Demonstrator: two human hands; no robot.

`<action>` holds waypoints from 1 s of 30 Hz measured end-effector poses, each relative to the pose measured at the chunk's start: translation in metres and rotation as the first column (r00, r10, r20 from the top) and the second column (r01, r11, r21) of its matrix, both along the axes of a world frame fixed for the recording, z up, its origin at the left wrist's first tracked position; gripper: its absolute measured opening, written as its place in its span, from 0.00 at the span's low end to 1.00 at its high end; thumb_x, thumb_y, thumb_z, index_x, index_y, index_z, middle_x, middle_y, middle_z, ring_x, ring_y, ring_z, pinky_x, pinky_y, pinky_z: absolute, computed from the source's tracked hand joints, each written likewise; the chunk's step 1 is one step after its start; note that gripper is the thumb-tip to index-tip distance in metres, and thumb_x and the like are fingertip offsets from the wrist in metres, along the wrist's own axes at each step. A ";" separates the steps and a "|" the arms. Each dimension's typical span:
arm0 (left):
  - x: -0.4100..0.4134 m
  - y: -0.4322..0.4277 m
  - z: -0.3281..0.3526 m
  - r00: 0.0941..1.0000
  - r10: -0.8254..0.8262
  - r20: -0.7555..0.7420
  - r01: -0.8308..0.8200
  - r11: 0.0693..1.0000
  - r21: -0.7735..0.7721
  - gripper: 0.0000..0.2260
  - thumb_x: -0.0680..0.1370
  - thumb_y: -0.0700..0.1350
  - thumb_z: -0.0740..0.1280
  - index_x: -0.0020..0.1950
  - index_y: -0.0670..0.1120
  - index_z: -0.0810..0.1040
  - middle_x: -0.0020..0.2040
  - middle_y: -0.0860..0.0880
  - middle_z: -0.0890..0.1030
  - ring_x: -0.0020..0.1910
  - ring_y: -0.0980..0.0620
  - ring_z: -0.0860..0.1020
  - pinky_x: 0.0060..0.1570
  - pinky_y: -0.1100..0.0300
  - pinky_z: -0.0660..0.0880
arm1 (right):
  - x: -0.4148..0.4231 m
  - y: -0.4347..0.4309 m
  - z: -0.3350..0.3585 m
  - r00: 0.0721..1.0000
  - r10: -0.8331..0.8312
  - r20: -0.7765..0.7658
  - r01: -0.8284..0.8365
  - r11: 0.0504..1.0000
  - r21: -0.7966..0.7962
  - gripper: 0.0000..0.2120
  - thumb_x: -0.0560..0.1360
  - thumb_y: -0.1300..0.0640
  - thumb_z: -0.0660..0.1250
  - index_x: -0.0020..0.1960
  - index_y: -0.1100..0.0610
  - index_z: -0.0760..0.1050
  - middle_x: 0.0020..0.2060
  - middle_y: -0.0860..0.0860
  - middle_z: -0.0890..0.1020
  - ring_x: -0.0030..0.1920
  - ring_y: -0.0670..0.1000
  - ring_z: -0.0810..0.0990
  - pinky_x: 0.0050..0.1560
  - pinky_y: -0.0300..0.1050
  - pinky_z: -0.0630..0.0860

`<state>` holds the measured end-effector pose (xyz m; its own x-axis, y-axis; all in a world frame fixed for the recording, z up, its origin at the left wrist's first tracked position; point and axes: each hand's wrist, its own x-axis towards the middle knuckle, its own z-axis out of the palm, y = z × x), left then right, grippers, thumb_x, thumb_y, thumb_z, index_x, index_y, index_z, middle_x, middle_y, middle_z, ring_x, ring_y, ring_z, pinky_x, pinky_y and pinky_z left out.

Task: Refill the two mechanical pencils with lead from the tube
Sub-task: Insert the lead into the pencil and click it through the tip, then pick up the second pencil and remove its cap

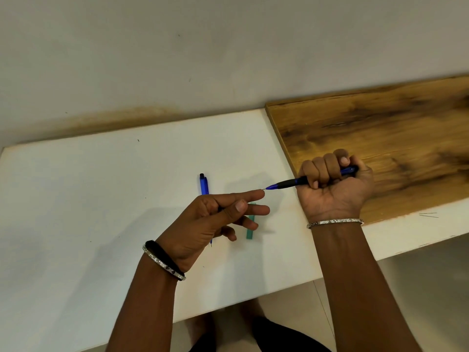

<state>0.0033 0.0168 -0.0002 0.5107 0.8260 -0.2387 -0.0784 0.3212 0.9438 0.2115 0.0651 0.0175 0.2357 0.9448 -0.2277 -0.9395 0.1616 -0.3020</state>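
Right hand (pixel 332 185) has its grip fisted around one pencil (pixel 291 182), thumb on the cap; left hand (pixel 215 217), grip open and empty, apparently fingers the tip to check lead. Second pencil (pixel 204 185) and tube (pixel 250 231) lie on the bench (pixel 101 199), just beneath the left hand.

The right hand (pixel 335 184) gripped a blue mechanical pencil (pixel 289 183) in a fist, its tip touching the left hand's (pixel 215 219) outstretched forefinger above the white tabletop (pixel 101 199).
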 end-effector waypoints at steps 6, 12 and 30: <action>-0.002 0.003 -0.005 0.949 0.274 -0.154 -0.283 0.959 -0.036 0.12 0.78 0.51 0.64 0.58 0.52 0.82 0.50 0.50 0.86 0.40 0.58 0.82 0.32 0.68 0.73 | -0.001 0.000 -0.003 1.000 0.008 0.016 -0.006 0.995 -0.098 0.14 0.74 0.48 0.55 0.36 0.57 0.67 0.24 0.49 0.63 0.23 0.48 0.61 0.28 0.39 0.63; -0.002 0.003 -0.018 0.435 0.609 -0.664 -0.499 0.776 0.385 0.06 0.76 0.52 0.67 0.45 0.53 0.82 0.38 0.54 0.83 0.35 0.54 0.81 0.37 0.60 0.75 | -0.015 0.010 -0.006 0.939 0.222 0.264 -0.134 0.940 -0.313 0.13 0.80 0.70 0.54 0.62 0.62 0.69 0.46 0.59 0.80 0.44 0.55 0.82 0.53 0.50 0.80; 0.026 0.000 -0.025 -0.014 0.363 -0.932 -0.254 0.900 0.354 0.13 0.80 0.52 0.58 0.58 0.44 0.69 0.51 0.47 0.78 0.47 0.49 0.79 0.36 0.58 0.70 | -0.097 -0.018 -0.036 -0.571 0.384 0.726 0.054 0.900 -0.433 0.14 0.75 0.43 0.65 0.39 0.53 0.74 0.33 0.47 0.78 0.35 0.50 0.79 0.35 0.42 0.74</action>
